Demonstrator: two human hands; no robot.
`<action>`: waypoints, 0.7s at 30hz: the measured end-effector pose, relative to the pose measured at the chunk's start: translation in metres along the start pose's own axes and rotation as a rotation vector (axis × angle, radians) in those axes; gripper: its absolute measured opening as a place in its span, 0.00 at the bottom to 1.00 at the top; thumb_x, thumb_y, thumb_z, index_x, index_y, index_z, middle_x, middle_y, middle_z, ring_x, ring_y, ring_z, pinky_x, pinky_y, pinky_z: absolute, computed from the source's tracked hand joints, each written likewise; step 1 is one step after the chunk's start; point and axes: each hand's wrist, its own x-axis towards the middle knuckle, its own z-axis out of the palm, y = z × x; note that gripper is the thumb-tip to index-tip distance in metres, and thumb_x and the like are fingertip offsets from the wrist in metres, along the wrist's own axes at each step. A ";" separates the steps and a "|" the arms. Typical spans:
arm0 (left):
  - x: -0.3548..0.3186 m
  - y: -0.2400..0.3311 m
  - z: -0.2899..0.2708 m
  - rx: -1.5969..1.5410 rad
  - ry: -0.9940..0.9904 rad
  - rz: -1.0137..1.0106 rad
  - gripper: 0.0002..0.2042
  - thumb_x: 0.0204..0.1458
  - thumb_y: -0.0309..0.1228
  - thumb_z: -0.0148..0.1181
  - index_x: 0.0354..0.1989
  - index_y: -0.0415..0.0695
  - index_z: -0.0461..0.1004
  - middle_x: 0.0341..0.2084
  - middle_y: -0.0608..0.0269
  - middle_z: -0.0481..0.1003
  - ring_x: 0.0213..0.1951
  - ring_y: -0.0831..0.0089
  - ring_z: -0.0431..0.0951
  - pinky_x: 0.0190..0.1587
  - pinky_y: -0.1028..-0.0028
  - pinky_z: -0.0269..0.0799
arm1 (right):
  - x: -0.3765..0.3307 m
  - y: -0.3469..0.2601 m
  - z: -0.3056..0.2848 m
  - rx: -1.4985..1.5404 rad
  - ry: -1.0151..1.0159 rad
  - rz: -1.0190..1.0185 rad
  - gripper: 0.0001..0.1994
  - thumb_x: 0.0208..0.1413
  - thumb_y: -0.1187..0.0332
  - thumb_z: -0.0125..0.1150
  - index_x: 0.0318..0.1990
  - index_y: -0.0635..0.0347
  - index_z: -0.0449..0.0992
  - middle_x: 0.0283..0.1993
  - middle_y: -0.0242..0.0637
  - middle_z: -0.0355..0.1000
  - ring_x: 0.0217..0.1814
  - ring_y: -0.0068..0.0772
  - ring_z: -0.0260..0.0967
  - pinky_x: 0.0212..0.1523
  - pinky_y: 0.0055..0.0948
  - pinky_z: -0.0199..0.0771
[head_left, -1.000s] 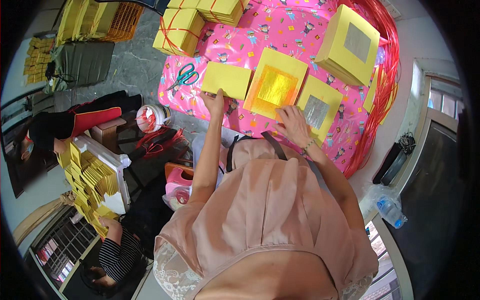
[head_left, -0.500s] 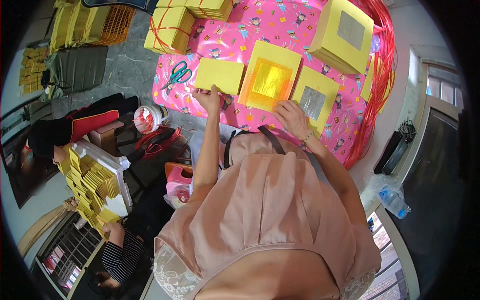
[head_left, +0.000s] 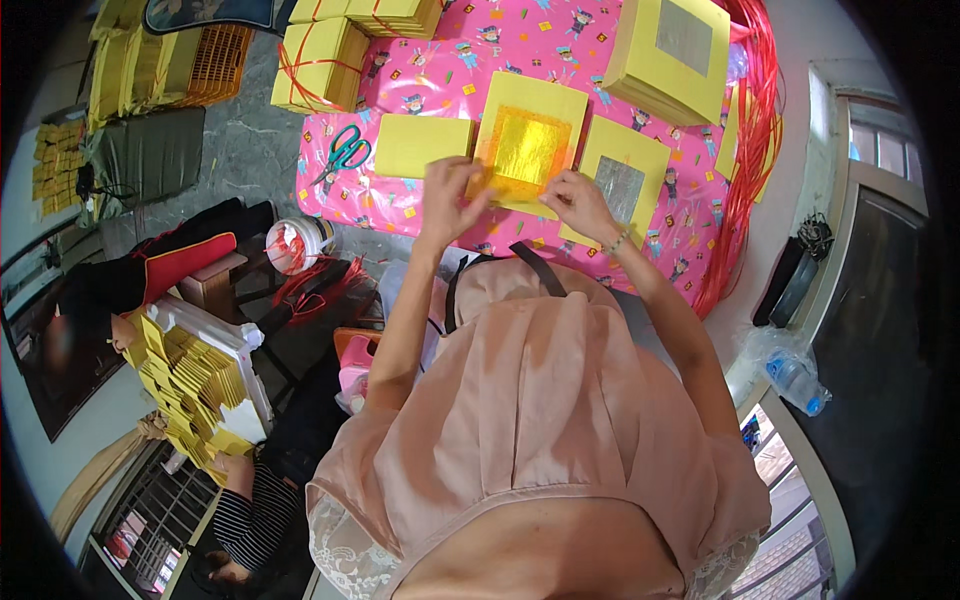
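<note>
A stack of yellow paper with a shiny gold-foil square bordered in orange [head_left: 532,140] lies in front of me on the pink patterned tablecloth [head_left: 480,235]. At its lower left corner is my left hand [head_left: 452,200], thumb and fingers apart, slightly blurred, with nothing visible in it. My right hand [head_left: 583,207] pinches the lower right corner of the top gold-foil sheet. To the left sits a plain yellow paper stack [head_left: 425,146]. A yellow stack with a silver-foil square [head_left: 618,185] is on the right, partly behind my right hand.
Teal-handled scissors [head_left: 343,152] lie at the table's left. A tall silver-foil stack [head_left: 665,60] and tied yellow bundles [head_left: 320,65] stand farther back. Red plastic strands [head_left: 740,220] hang over the right edge. At lower left, other people work beside piled yellow packets [head_left: 190,380].
My left hand has left the plain yellow stack and moved right to the gold-foil stack. My right hand's fingers have drawn together at that stack's lower right corner. The view has shifted slightly.
</note>
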 end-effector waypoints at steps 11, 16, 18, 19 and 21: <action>0.001 0.000 0.023 0.007 -0.395 0.151 0.15 0.44 0.31 0.68 0.42 0.46 0.77 0.46 0.58 0.72 0.50 0.56 0.69 0.53 0.62 0.68 | 0.006 0.008 -0.002 0.089 -0.099 0.119 0.10 0.51 0.64 0.66 0.26 0.62 0.77 0.30 0.36 0.71 0.33 0.36 0.70 0.34 0.33 0.69; 0.002 0.000 0.023 0.011 -0.398 0.128 0.16 0.42 0.31 0.68 0.42 0.46 0.77 0.47 0.58 0.72 0.51 0.56 0.69 0.53 0.61 0.67 | 0.009 0.007 -0.005 0.087 -0.104 0.112 0.11 0.51 0.63 0.65 0.26 0.62 0.78 0.29 0.37 0.71 0.33 0.36 0.70 0.34 0.33 0.69; 0.001 0.000 0.023 0.016 -0.390 0.128 0.16 0.42 0.31 0.69 0.42 0.45 0.77 0.47 0.58 0.72 0.51 0.56 0.69 0.54 0.61 0.67 | 0.010 0.009 -0.004 0.076 -0.113 0.109 0.11 0.52 0.63 0.65 0.26 0.62 0.78 0.29 0.37 0.71 0.33 0.36 0.70 0.34 0.33 0.69; 0.001 0.001 0.024 0.022 -0.380 0.129 0.17 0.41 0.32 0.69 0.42 0.45 0.77 0.47 0.57 0.72 0.51 0.56 0.69 0.54 0.61 0.67 | 0.010 0.010 -0.003 0.076 -0.112 0.110 0.11 0.52 0.63 0.65 0.26 0.62 0.78 0.29 0.37 0.71 0.33 0.36 0.70 0.34 0.33 0.69; 0.003 0.003 0.023 0.014 -0.382 0.131 0.17 0.42 0.33 0.69 0.41 0.45 0.77 0.47 0.57 0.72 0.51 0.56 0.69 0.54 0.60 0.67 | 0.010 0.009 -0.002 0.093 -0.081 0.101 0.12 0.51 0.63 0.66 0.25 0.63 0.77 0.28 0.38 0.71 0.32 0.37 0.70 0.33 0.34 0.68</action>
